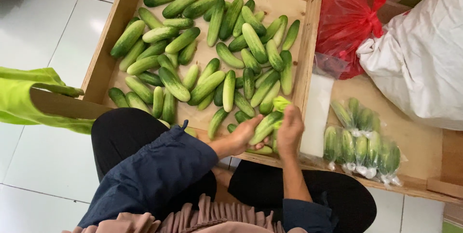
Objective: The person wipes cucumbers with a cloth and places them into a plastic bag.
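Two hands, left hand and right hand, clasp a cucumber bundle at the crate near edge; bagging step, next needs tying.

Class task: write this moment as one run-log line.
left hand: holds cucumber | right hand: on same cucumber | wooden tray: loose cucumbers | bagged cucumbers: right

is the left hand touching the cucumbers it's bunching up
Touching. The head view shows the left hand cupped under the bunch of cucumbers, fingers wrapped against them with no gap, while the right hand closes on them from the other side.
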